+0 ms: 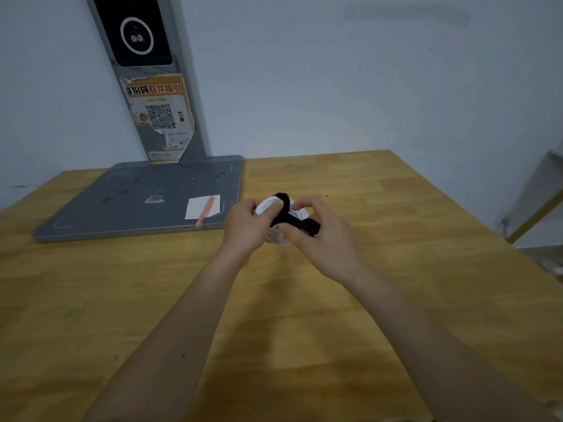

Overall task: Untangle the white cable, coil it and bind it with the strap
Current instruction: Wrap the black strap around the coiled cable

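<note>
Two bare hands are seen above one light wooden tabletop (pixel 335 300), w/ one bundled white cable (pixel 264 206) and one black fuzzy strap (pixel 292 221) held between them. The left hand (pixel 248 226) is curled round the left side of the bundle, thumb laid over the white loops near the strap. The right hand (pixel 324 236) is closed too: the strap is pinched by thumb and forefinger at the top, and its free end (pixel 311 226) is seen sticking out over the knuckles. Whether the strap is fully fastened cannot be told.

The cable is seen as a compact white wad, approx. centre of the view, raised just above the table; single loops are too blurred to count. The strap is wrapped across its middle, so white shows on both sides of the black band. A pale bit is seen under the hands, but it cannot be identified.

One grey metal base plate (pixel 122 208) w/ one upright post (pixel 170 86) is set at the table's back left, against the wall. One white paper slip (pixel 199 207) and one orange pen (pixel 205 210) are laid on the plate, pen partly over the slip. One orange sticker w/ QR code (pixel 160 117) is stuck on the post.
</note>
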